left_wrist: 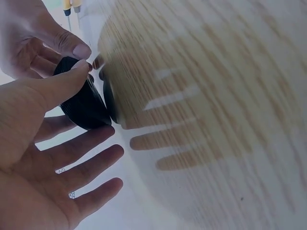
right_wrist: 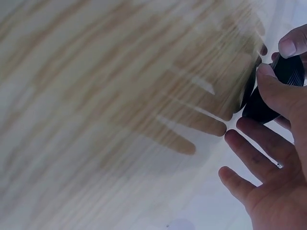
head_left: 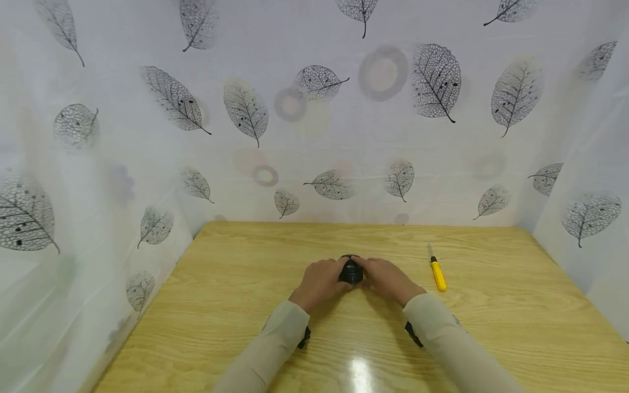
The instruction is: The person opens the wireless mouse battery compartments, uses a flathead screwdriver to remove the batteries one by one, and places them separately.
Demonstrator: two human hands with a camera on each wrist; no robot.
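Note:
A black round object [head_left: 351, 271] with fine ribs round its side stands between both hands near the middle of the table; its exact kind is not clear. My left hand [head_left: 321, 281] holds its left side, thumb [left_wrist: 79, 72] on the near face and index fingertip at the lower edge. On the other side my right hand [head_left: 388, 278] pinches it likewise, its thumb [right_wrist: 271, 81] pressed on the near face. The remaining fingers of both hands are spread out loosely. In the left wrist view the ribbed object [left_wrist: 84, 103] leans tilted, right at the glossy tabletop.
A screwdriver [head_left: 438, 274] with a yellow handle lies to the right of my right hand, tip pointing away. The wood-grain table [head_left: 245, 245] mirrors the hands. A white curtain [head_left: 314, 142] with leaf prints hangs behind it and at both sides.

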